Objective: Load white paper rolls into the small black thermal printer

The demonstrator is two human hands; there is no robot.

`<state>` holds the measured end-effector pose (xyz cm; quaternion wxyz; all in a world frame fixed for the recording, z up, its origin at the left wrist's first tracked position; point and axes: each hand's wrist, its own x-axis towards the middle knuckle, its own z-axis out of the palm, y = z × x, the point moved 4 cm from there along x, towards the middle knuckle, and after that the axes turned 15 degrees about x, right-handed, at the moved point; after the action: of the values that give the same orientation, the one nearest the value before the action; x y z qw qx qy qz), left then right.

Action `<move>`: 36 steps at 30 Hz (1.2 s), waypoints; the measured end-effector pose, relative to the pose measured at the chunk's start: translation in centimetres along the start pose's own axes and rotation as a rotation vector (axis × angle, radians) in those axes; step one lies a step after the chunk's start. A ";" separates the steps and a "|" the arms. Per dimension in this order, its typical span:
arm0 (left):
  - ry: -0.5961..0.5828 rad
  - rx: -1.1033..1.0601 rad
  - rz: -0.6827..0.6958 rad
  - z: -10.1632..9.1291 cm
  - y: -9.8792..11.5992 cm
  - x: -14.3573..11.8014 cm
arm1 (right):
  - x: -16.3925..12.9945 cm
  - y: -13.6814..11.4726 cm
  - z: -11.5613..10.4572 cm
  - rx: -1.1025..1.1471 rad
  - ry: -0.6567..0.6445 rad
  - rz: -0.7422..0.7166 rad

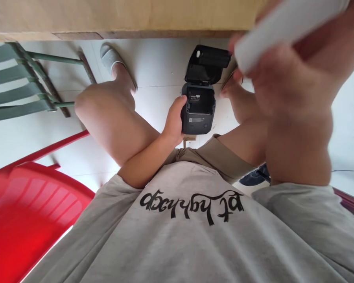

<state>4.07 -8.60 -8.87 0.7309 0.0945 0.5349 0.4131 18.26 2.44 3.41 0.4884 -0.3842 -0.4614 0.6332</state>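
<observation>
Looking down from the head, the view has the left hand (174,122) curled round the left side of a black device (197,123), thumb at its edge and the other fingers mostly hidden behind. The device is held above the floor (156,67) between the thighs (120,124), below and apart from the tabletop (120,15); its hollow (205,104) faces up, presumably so that the inside can be seen. The lid (208,63) stands open at the far end, and the grip on the side seems chosen to leave both lid and hollow free. The right hand (279,78), raised close to the camera and blurred, has its fingers closed about a white piece (286,31), whose end points toward the lid; the blur hides its exact shape. Holding it off to the right probably keeps the hollow in sight. A red chair (44,192) stands at the left, with a green chair (14,86) beyond it
</observation>
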 end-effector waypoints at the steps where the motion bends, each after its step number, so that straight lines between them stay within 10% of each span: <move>1: 0.004 0.002 0.002 -0.1 0.0 0.0 | -1.8 0.1 -0.1 0.001 -0.110 -0.035; 9: -0.008 0.083 0.031 -0.4 -0.7 0.7 | -6.4 8.6 -3.9 0.090 -0.144 0.409; 18: 0.018 0.155 0.094 -0.5 -1.4 1.6 | -6.3 9.2 -4.6 -0.499 -0.190 -0.044; 24: -0.040 0.219 0.161 -0.1 -1.5 1.3 | -6.4 9.9 -4.7 -0.807 -0.185 -0.085; 36: -0.001 0.156 0.151 -0.2 -1.3 1.3 | -7.2 8.7 -2.7 -0.839 -0.294 -0.255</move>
<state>4.61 -8.54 -10.66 0.6884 0.1913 0.5566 0.4239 20.10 -4.85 -5.39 0.2939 -0.3949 -0.7858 0.3745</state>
